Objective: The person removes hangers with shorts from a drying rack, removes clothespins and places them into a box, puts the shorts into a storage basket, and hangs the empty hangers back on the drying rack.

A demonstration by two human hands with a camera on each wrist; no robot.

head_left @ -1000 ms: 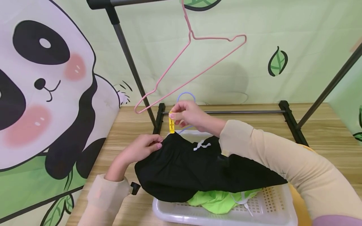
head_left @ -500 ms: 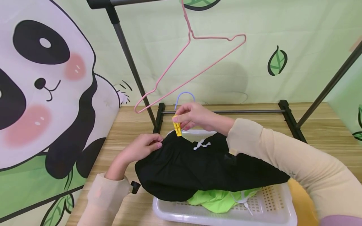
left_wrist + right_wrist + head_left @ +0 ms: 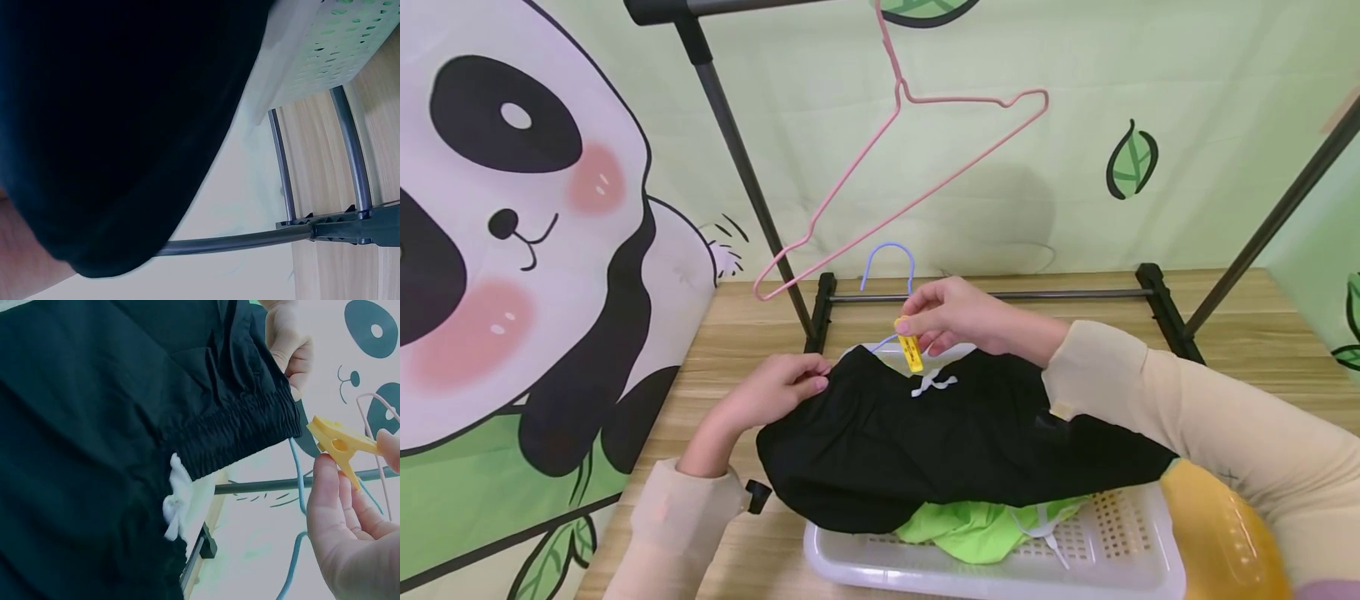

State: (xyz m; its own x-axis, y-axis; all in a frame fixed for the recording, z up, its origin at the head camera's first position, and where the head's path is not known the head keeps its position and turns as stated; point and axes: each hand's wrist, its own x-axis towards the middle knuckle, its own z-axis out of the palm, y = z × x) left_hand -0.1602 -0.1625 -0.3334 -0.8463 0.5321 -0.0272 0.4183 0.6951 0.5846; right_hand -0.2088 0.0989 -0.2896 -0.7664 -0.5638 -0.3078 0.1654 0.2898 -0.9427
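Note:
Black shorts [image 3: 865,442] with a gathered waistband and a white drawstring bow [image 3: 934,382] spread over the basket. My left hand [image 3: 778,390] pinches their left side near the waistband. A yellow clothespin [image 3: 340,445] is held by its handles between the thumb and fingers of my right hand [image 3: 958,315], just above the bow in the head view. The right wrist view shows it apart from the cloth. A blue hanger [image 3: 887,246] stands up behind the waistband, its lower part mostly hidden by the shorts. In the left wrist view the black cloth hides most of my hand.
A white perforated basket [image 3: 1000,579] holds bright green clothing [image 3: 970,533]. Overhead, a pink hanger [image 3: 850,250] hangs from a dark metal rack [image 3: 730,137]. Something orange and rounded [image 3: 1221,533] lies right of the basket, partly under my right sleeve.
My right hand has carried the clothespin rightward and slightly down, from the waistband's left corner to above the bow. The left hand keeps its hold in place.

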